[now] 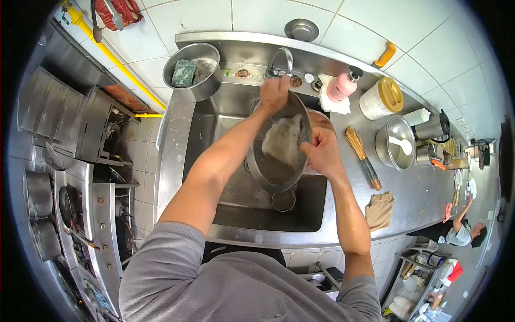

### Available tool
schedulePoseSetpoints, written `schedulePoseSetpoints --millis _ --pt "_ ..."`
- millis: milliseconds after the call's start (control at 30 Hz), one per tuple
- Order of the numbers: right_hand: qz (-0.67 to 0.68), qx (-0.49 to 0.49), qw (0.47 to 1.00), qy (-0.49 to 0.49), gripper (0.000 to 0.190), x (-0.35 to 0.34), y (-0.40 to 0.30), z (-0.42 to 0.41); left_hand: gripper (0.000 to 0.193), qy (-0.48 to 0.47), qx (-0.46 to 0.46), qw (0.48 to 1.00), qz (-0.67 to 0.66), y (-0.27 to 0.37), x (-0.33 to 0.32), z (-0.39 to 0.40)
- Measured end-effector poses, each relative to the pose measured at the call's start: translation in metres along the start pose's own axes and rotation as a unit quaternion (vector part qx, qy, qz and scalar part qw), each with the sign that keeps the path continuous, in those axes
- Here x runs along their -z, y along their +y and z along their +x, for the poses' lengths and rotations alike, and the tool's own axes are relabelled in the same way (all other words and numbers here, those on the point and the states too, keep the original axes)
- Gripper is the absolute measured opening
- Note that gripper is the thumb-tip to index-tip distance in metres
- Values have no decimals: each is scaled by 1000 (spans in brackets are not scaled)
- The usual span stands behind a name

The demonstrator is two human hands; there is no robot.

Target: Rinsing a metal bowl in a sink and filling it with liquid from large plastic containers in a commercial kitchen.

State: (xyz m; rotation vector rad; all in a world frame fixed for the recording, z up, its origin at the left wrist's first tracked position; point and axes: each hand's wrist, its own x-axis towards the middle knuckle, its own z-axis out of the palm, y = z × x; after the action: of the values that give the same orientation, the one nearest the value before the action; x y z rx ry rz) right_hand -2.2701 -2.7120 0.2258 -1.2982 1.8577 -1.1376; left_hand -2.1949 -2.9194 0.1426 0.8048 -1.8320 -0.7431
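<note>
A round metal pan (277,173), tilted over the stainless steel sink (237,201), has murky, foamy liquid inside. My left hand (275,94) is at its far rim, just below the chrome faucet (286,58); whether it grips the rim or touches the inside is hard to tell. My right hand (323,151) pinches the pan's right edge between thumb and curled fingers. Behind that hand a reddish round board or lid (320,119) shows in part. Lower in the sink lies a small round metal strainer or cup (283,200).
A steel pot (201,92) with a green scouring pad (184,73) stands back left. To the right are a pink pump bottle (342,86), a gold-lidded tub (378,100), a bamboo brush (362,159), a steel bowl (392,155) and a brown cloth (379,210). Another person (460,233) is far right.
</note>
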Motion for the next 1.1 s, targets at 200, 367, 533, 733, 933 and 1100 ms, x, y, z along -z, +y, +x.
schedulePoseSetpoints --millis 200,367,533,733,933,1100 --pt "24 -12 1000 1 24 10 -2 13 54 -42 -136 983 -113 48 -10 -1" --pt "-66 40 996 44 26 9 -21 -12 52 -20 108 993 -41 30 2 7" --pt "-16 -14 1000 -6 24 19 -17 10 56 -24 -112 989 -98 47 -20 -2" --pt "-88 84 991 46 25 8 -40 -18 64 59 175 978 -97 -19 -5 -9" --pt "-68 29 997 18 25 16 9 15 53 -23 -43 996 -72 53 -21 -11" --pt "-62 105 984 133 25 13 -21 3 32 -70 -86 993 26 -11 15 -18"
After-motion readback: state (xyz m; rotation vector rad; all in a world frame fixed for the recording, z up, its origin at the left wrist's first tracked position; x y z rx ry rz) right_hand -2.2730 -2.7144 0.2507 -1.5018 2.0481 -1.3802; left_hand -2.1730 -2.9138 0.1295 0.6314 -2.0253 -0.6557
